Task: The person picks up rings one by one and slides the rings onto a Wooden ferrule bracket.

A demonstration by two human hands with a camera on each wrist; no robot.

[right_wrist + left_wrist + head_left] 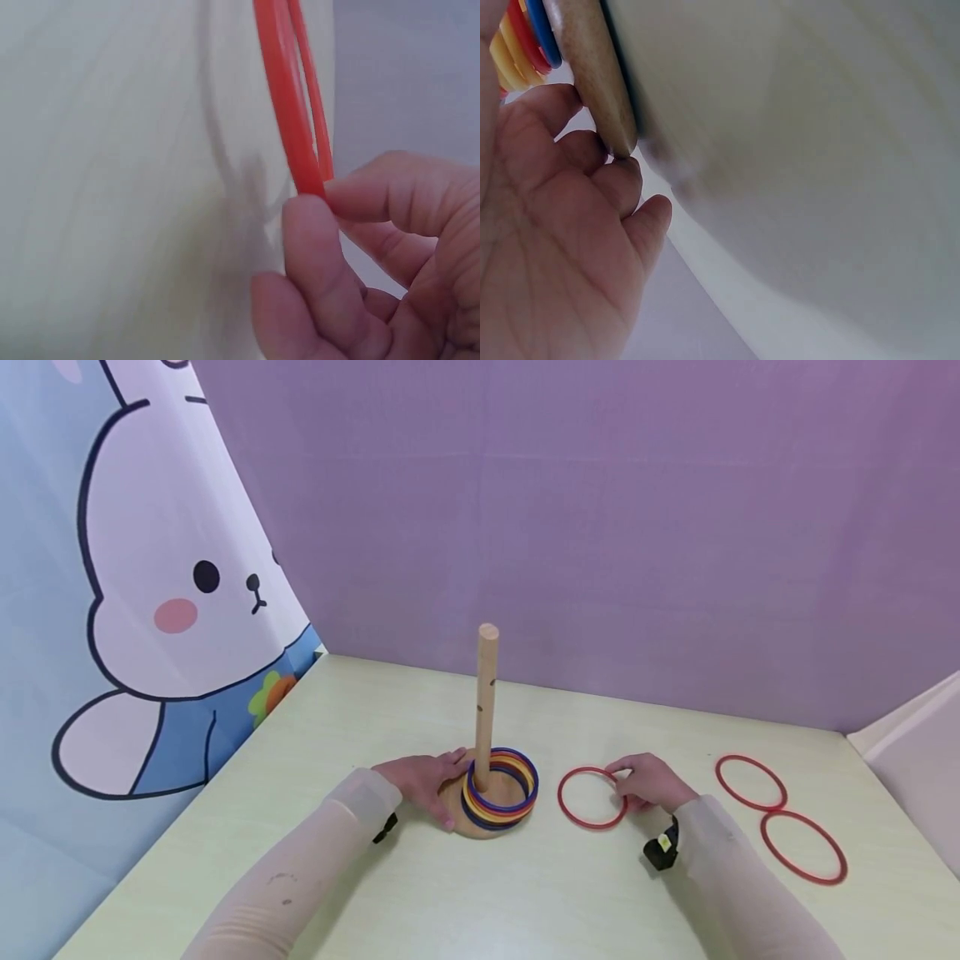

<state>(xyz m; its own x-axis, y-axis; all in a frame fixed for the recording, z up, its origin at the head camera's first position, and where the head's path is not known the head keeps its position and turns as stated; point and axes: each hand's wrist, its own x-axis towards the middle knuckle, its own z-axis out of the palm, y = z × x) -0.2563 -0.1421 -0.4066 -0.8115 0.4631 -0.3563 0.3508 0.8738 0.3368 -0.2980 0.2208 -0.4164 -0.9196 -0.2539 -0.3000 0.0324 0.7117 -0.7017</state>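
Note:
A wooden ring-toss stand, with an upright post (486, 710) on a round base (450, 800), stands mid-table. Around the foot of the post lies a stack of blue, red and yellow rings (501, 812). My left hand (426, 781) holds the base's left edge, thumb at the near side and fingers at the far side; in the left wrist view its bent fingertips touch the wooden rim (604, 82). To the right of the stand, my right hand (651, 781) pinches a red ring (592, 827) between thumb and fingers. The right wrist view shows that ring (285, 97) raised off the tabletop.
Two more red rings lie to the right of my right hand, the farther ring (784, 789) close against the nearer ring (825, 882). Behind the pale table (360, 702) hangs a purple cloth (562, 543). At left is a cloth with a cartoon rabbit (165, 552).

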